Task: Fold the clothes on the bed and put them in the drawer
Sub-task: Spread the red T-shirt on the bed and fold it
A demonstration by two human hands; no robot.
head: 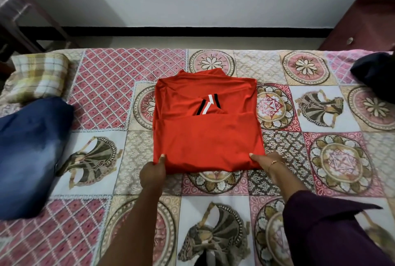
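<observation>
Hands: our left hand (152, 172) and right hand (264, 162) each pinch a near corner of the red shirt (206, 124).
Good fold: we lift both corners together, keeping edges even.
Bed (331, 120): shirt stays flat.

Red shirt (206, 135), centre of frame: smooth, thin cloth with a slight sheen; black-and-white striped trim showed at the fold. Bedspread (320, 116) beneath it: matt printed cloth, patchwork pattern, quilted-looking texture. Denim garment (30, 154), left edge: heavier blue cloth, faded pale in patches. Checked pillow (40, 75), upper left: soft woven cloth, matt. Cabinet (363, 24), upper right: dark reddish wood, faint gloss, with a small pale knob (350, 40), material unclear. Dark garment (376, 73), right edge: matt cloth.
</observation>
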